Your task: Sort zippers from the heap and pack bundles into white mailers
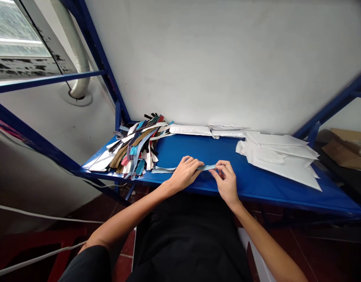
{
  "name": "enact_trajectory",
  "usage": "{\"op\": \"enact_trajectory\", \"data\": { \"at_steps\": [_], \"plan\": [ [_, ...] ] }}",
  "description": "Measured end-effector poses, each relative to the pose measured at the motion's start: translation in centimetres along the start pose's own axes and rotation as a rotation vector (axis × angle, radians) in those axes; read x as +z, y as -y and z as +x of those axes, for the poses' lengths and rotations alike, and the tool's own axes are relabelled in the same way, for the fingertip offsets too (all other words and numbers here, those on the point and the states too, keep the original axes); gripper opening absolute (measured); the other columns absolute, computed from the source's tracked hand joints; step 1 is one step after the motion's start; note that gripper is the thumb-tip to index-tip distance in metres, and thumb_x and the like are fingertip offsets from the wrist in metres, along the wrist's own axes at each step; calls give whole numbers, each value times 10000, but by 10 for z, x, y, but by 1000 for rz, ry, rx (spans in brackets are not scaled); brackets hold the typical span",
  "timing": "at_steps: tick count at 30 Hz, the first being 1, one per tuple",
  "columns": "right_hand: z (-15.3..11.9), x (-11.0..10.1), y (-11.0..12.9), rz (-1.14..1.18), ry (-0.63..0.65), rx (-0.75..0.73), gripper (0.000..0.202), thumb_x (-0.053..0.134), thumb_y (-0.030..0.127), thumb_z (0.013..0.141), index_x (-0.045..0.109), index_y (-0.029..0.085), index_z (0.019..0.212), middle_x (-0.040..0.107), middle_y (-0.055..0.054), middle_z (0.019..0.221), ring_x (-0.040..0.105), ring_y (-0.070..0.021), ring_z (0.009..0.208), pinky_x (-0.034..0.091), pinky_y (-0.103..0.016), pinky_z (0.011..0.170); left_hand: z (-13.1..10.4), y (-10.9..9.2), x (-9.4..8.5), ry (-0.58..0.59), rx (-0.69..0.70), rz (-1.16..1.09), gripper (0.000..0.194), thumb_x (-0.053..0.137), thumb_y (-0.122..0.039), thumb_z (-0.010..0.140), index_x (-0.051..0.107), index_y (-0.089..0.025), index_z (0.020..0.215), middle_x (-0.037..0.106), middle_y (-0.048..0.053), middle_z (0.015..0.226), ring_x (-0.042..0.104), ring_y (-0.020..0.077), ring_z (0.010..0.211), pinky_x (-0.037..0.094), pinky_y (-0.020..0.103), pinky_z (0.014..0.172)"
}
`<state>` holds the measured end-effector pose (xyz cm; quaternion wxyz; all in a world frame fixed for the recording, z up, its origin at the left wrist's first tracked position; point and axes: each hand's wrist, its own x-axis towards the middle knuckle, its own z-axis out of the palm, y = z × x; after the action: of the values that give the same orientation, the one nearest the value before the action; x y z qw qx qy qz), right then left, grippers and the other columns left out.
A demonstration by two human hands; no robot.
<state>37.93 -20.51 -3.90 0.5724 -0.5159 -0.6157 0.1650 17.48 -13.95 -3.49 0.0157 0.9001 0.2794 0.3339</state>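
A light-blue zipper (208, 167) is stretched between my two hands over the front part of the blue table (195, 150). My left hand (186, 172) is closed around its middle, and the loose end trails to the left along the tabletop. At the other end, my right hand (226, 176) pinches the tip between thumb and fingers. Just left of my left hand lies a heap of zippers (136, 147) in many colours, including brown, white, blue, black and red. Some hang slightly over the table's front edge.
White plastic mailing bags (280, 154) lie piled on the right. Flat white packages (192, 129) rest along the wall at the back. Blue metal frame posts (105, 58) rise at the left. Brown cardboard (345, 149) is at the far right, and a white cable (45, 215) crosses at lower left.
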Motion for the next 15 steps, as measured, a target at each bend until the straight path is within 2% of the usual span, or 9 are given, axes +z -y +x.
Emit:
{"op": "enact_trajectory", "data": {
  "at_steps": [4, 5, 7, 9, 10, 11, 12, 14, 15],
  "plan": [
    [-6, 8, 2, -105, 112, -9, 227, 666, 512, 1028, 755, 304, 1004, 629, -29, 778, 515, -207, 601, 488, -370, 589, 1, 4, 6, 24, -42, 45, 208, 479, -253, 1121, 681, -250, 1166, 777, 61, 1160, 673, 239, 1102, 457, 455, 1092],
    [-6, 9, 4, -120, 122, -2, 231, 653, 508, 1034, 764, 312, 1084, 669, -40, 816, 546, -217, 621, 499, -373, 592, 2, 5, 8, 17, -75, 64, 211, 488, -239, 1111, 686, -247, 1187, 769, 79, 1223, 662, 263, 1169, 453, 484, 1111],
    [-5, 8, 9, -145, 96, 3, 324, 653, 503, 1027, 738, 322, 1282, 744, -91, 1083, 637, -252, 750, 536, -387, 623, 5, 4, 11, -20, -150, 86, 281, 488, -188, 1087, 665, -229, 1302, 705, 131, 1407, 602, 316, 1334, 425, 557, 1164],
    [-4, -4, 18, -134, 111, 7, 366, 660, 487, 1019, 721, 329, 1344, 727, -112, 1278, 680, -274, 858, 563, -401, 669, 5, -3, 5, -66, -187, 34, 404, 435, -117, 1069, 615, -219, 1417, 619, 158, 1538, 532, 331, 1452, 389, 596, 1211],
    [-4, -15, 22, -111, 196, 22, 308, 657, 472, 1022, 754, 335, 1280, 744, -103, 1248, 689, -271, 852, 568, -401, 687, 4, -8, -2, -58, -167, -42, 443, 406, -97, 1065, 606, -230, 1438, 616, 153, 1545, 535, 317, 1458, 396, 583, 1214],
    [-5, -30, 26, -81, 330, 51, 219, 646, 454, 1032, 797, 340, 1143, 776, -79, 1112, 689, -258, 791, 568, -397, 703, 0, -13, -12, -18, -134, -149, 462, 383, -93, 1069, 615, -254, 1436, 640, 135, 1520, 561, 293, 1438, 418, 549, 1207],
    [-8, -47, 28, -39, 563, 97, 208, 635, 434, 1042, 816, 348, 987, 781, -45, 927, 692, -247, 736, 567, -384, 711, -6, -17, -25, 72, -77, -291, 440, 389, -123, 1082, 641, -281, 1407, 691, 116, 1447, 620, 273, 1366, 468, 500, 1163],
    [-20, -86, 26, -37, 1050, 251, 257, 659, 421, 1027, 816, 359, 834, 763, -11, 745, 721, -244, 689, 573, -361, 709, -26, -19, -55, 422, -24, -637, 344, 496, -257, 1103, 665, -325, 1395, 756, 84, 1321, 709, 235, 1214, 553, 388, 1050],
    [-29, -104, 20, -120, 1118, 311, 191, 709, 440, 988, 824, 375, 850, 766, -10, 730, 740, -261, 700, 577, -356, 690, -41, -16, -71, 619, -81, -787, 345, 601, -360, 1078, 659, -338, 1417, 776, 70, 1277, 743, 228, 1131, 585, 345, 973]
  ]
}}
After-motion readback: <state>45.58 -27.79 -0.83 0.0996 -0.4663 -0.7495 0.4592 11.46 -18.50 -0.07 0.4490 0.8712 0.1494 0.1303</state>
